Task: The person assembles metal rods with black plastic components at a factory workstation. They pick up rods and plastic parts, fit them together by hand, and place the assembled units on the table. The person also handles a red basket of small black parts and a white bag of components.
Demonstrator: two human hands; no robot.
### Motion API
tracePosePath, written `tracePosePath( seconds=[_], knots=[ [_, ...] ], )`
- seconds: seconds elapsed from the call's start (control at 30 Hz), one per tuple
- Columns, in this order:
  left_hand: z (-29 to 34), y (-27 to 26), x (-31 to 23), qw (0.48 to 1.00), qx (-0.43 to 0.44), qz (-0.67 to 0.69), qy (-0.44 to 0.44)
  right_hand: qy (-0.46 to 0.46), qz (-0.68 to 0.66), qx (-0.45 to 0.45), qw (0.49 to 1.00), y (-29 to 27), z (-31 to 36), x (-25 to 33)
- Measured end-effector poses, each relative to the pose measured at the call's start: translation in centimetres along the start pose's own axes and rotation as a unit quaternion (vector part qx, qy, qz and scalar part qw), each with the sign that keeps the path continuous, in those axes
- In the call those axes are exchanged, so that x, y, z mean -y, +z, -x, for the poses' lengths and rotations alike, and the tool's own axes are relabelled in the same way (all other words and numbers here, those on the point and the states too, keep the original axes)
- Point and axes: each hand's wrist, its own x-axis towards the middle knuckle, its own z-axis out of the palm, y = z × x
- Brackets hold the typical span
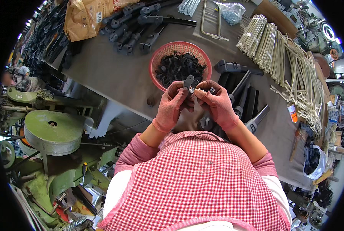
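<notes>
In front of my chest my two hands meet, both in dirty pink work gloves with darkened fingertips. My left hand (pixel 170 107) is closed on a small black part (pixel 189 81) with a rounded, holed tab pointing up. Close beside it my right hand (pixel 219 103) is pinched on a small silvery metal piece (pixel 212 90); its exact kind is too small to tell. Where the fingertips come together, the parts are partly hidden. Just beyond the hands stands a red plastic basket (pixel 153 63) with many small black curved parts (pixel 179 68) in it.
Black tubes with jointed ends (pixel 241 92) lie right of my hands, and more (pixel 141 29) at the far left beside a brown paper sack (pixel 83 19). Bundled metal rods (pixel 270 46) cover the right side. A green machine (pixel 54 127) stands at the left, off the table's edge.
</notes>
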Motion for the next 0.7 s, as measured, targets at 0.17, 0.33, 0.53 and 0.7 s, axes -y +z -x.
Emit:
tracePosePath(
  seconds=[0.17,0.33,0.53,0.7],
  knots=[
    [0.2,-0.1,0.1,1.000,-0.014,-0.004,0.001,0.017,-0.076,-0.023,0.997,0.7,0.4,0.1],
    [0.2,0.0,0.0,1.000,-0.016,0.007,0.002,-0.106,0.081,-0.069,0.989,1.5,0.6,0.0],
    [0.4,0.8,0.2,1.000,-0.016,0.024,-0.004,-0.125,0.063,-0.121,0.983,1.6,0.4,0.1],
    [0.2,1.2,0.2,0.999,-0.004,0.046,-0.017,-0.362,0.414,-0.097,0.829,1.8,0.5,0.9]
  ],
)
